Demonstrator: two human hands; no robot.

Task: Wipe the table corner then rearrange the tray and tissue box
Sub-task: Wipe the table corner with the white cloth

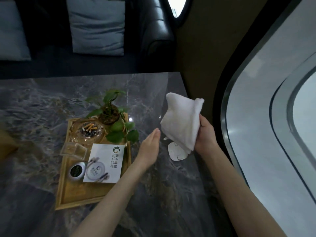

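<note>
Right hand point(206, 134) grips white cloth point(181, 120), hiding a white object; left hand point(150, 147) flat, empty.

**Count of things on and around the table**

Two hands: the left hand point(150, 147) at centre with fingers flat, the right hand point(206, 135) right of centre gripping one white cloth point(181, 120); one marble table point(34, 103); one wooden tray point(68, 194) at lower left, bearing one potted plant point(109, 113), one glass ashtray point(88, 132), one clear plastic box point(73, 149), one round tin point(77, 170) and one printed card point(106, 161); one flat white device point(177, 153) beside the tray; two cushions, one point(97, 24) at top centre, one point(12, 29) at upper left.
</note>
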